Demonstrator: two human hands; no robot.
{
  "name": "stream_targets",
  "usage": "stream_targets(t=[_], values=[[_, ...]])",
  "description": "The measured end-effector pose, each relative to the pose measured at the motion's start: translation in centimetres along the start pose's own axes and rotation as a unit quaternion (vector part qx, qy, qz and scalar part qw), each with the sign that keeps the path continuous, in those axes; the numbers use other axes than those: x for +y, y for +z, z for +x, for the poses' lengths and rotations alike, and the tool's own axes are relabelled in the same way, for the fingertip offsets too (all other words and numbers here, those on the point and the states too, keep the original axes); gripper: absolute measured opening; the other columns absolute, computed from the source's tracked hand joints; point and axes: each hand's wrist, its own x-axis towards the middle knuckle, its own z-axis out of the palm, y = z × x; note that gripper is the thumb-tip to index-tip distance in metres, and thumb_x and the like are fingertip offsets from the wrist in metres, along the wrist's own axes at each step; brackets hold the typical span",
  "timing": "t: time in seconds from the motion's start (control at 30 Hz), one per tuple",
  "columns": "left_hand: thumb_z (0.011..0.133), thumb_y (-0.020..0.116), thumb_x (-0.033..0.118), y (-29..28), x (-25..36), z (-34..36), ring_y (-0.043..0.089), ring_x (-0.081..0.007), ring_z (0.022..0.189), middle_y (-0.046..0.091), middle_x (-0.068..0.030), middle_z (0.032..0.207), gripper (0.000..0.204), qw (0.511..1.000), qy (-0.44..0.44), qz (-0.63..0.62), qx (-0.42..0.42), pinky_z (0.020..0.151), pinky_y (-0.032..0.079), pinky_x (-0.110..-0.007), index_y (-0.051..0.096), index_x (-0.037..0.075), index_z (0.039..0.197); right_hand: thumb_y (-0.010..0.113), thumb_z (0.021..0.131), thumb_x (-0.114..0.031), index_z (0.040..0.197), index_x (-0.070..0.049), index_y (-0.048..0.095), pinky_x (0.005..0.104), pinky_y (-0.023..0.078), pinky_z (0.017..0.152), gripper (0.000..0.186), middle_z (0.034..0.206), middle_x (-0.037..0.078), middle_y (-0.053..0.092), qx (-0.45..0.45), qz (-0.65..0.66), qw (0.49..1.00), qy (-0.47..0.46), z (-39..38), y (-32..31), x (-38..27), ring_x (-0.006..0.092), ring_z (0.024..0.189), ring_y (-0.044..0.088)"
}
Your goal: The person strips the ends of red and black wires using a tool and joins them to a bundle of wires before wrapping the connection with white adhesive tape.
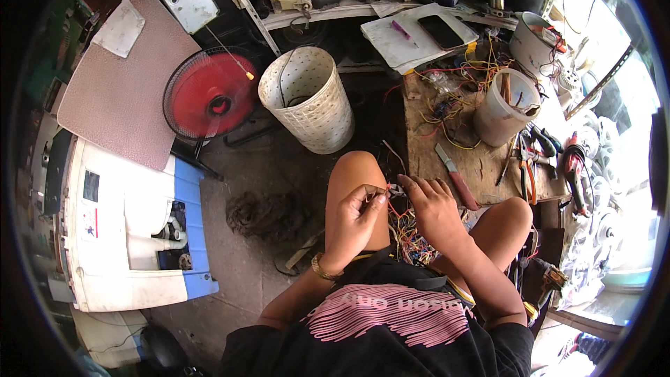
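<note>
My left hand (359, 215), with a gold-coloured watch or bracelet at its wrist, is closed in a pinch on a thin red wire (391, 188) above my knee. Close beside it, my right hand (436, 211) has its fingers bent together at the wire's other side. Exactly what those fingers grip is hidden. A tangle of coloured wires (413, 239) lies below both hands, between my legs. To the right, a knife with a red handle (462, 188) rests on the wooden board (436, 146).
Pliers (525, 171) and a white plastic tub (504, 113) stand or lie on the board among loose wires. Ahead are a perforated bin (328, 115) and a red fan (209, 94). A phone (441, 31) lies on a pale pad (391, 45). A white-and-blue appliance (105, 265) stands left.
</note>
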Motion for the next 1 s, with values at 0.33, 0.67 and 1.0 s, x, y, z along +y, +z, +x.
stream_targets(t=[0.33, 0.67, 1.0], values=[[0.097, 0.054, 0.008, 0.4, -1.5, -0.4, 0.053, -0.0047, 0.078, 0.061, -0.0017, 0.083, 0.011, 1.0, -0.009, 0.0, -0.006, 0.071, 0.044, -0.021, 0.059, -0.003, 0.096, 0.06, 0.082, -0.006, 0.098, -0.004, 0.058, 0.0451, 0.048, 0.068, 0.016, 0.09, 0.014, 0.058, -0.067, 0.095, 0.992, 0.049, 0.7, 0.8, 1.2, 0.0369, 0.084, 0.06], [0.098, 0.053, 0.012, 0.2, -4.2, 0.2, 0.039, -0.0027, 0.067, 0.047, 0.0058, 0.072, 0.015, 0.988, -0.112, -0.095, 0.053, 0.059, 0.035, -0.021, 0.057, 0.0, 0.089, 0.057, 0.079, -0.005, 0.096, -0.003, 0.06, 0.0483, 0.05, 0.07, 0.018, 0.092, 0.019, 0.064, -0.023, 0.13, 0.986, 0.106, 2.6, 4.2, 3.2, 0.0412, 0.083, 0.062], [0.097, 0.053, 0.013, -2.0, -3.4, -2.5, 0.033, -0.0012, 0.061, 0.039, 0.0099, 0.069, 0.015, 0.977, -0.141, -0.161, 0.017, 0.055, 0.027, -0.02, 0.061, 0.003, 0.091, 0.058, 0.089, -0.017, 0.112, 0.0, 0.06, 0.0467, 0.049, 0.077, 0.029, 0.095, 0.029, 0.063, -0.001, 0.066, 0.976, 0.207, 0.5, -0.9, 12.7, 0.044, 0.093, 0.06]])
